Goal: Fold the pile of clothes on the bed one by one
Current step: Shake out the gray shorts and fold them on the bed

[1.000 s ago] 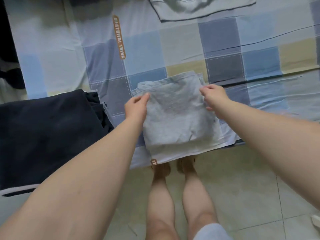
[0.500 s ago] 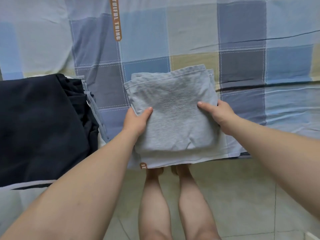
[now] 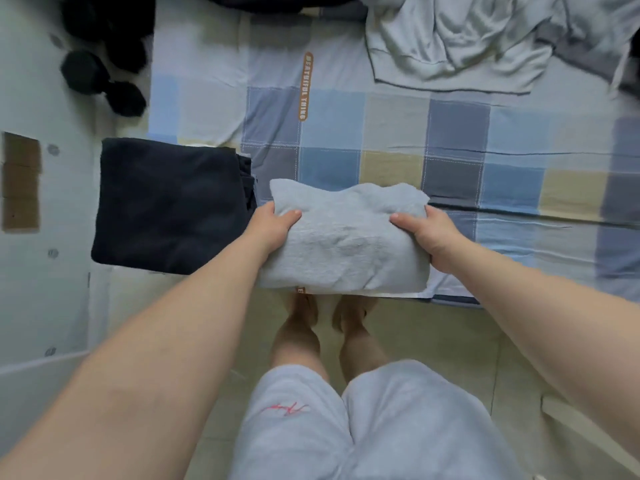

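Note:
A folded light grey garment [image 3: 346,244] is lifted at the near edge of the bed [image 3: 450,140], sagging in the middle. My left hand [image 3: 272,225] grips its left side, thumb on top and fingers underneath. At the opposite side my right hand [image 3: 427,233] grips it the same way. A folded dark navy garment [image 3: 166,206] lies on the bed just left of it. An unfolded pale grey garment [image 3: 457,39] is heaped at the far right of the bed.
The checked blue, grey and beige sheet covers the bed. A pale wall or cabinet face [image 3: 41,237] rises at the left. Black round objects [image 3: 104,74] sit at the upper left. Tiled floor [image 3: 450,358] and my legs are below the bed edge.
Both hands slid from the garment's far corners down to its sides and lifted it off the sheet. The view has tilted and pulled back, showing more of the bed.

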Motion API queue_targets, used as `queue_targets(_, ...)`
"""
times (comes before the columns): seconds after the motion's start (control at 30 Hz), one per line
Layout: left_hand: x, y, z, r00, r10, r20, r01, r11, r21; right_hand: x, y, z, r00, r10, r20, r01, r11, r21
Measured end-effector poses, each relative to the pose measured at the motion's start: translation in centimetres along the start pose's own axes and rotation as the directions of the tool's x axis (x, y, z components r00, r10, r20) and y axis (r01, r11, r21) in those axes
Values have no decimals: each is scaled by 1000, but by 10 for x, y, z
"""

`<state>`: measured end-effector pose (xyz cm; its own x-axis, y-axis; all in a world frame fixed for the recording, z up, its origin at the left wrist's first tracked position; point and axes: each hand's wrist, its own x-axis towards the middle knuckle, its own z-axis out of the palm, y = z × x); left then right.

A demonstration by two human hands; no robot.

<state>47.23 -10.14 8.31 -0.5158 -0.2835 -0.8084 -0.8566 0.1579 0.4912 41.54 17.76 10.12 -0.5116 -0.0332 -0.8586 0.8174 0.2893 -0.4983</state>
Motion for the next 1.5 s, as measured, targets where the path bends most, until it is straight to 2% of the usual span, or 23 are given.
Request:
queue_targets(0.13,-54,4,-48,998,37,-57,-43,993,-106,-56,-33,28,999,-50,7,50,999,-20)
queue_targets(0.27,-69,-8,-106,990,61,-125,-83,981,-178,-80,-57,81,994,-102,33,103,994,-26)
queue_targets(0.53,-19,-38,-248,946,189,-263,-244,950,-195,-53,-91,232,992,-126,31,127,992,-23)
queue_targets(0.67,26,-63,-299,938,199,-285,-222,974,-52,-23,-81,306,997,-57,55,58,998,-1)
queue_targets(0.77,65,-97,-317,977,81,-195,-74,996,39,0,-54,348,989,85,124,-80,996,-47)
queue_targets(0.87,87,-127,-320,991,29,-131,-18,996,85,13,-29,367,982,124,141,-109,988,-106)
queue_targets(0.93,94,-134,-320,985,43,-165,-14,985,170,17,-19,370,991,101,82,-94,992,-86)
queue_targets(1.07,96,-144,-315,937,176,-302,-74,945,319,14,-8,372,992,124,13,-123,991,-62)
queue_targets(1.17,92,-149,-313,915,197,-352,-48,920,390,7,-9,373,992,120,37,-112,977,-184)
queue_targets(1.23,87,-148,-313,885,253,-392,-48,886,462,4,-11,372,999,34,-18,-38,950,-309)
queue_targets(1.27,84,-148,-312,840,356,-410,-101,845,525,4,-12,371,993,-77,-89,32,905,-423)
queue_targets(1.3,80,-146,-311,768,496,-405,-180,775,606,3,-14,371,960,-233,-154,106,814,-571)
queue_targets(1.33,78,-145,-309,680,638,-361,-272,677,684,1,-17,371,899,-403,-172,166,676,-718)
queue_targets(1.37,77,-142,-305,608,745,-273,-358,565,743,-2,-19,372,824,-553,-123,217,510,-832)
queue_targets(1.4,78,-141,-299,567,809,-158,-427,452,784,-5,-21,375,758,-652,-12,275,336,-901)
queue_targets(1.43,81,-139,-294,563,826,-38,-472,358,805,-4,-20,379,708,-694,127,337,175,-925)
queue_targets(1.47,85,-137,-289,590,805,65,-493,295,819,-2,-18,384,688,-680,254,386,46,-921)
queue_targets(1.5,91,-136,-286,639,755,147,-497,259,828,3,-13,388,703,-625,340,410,-34,-911)
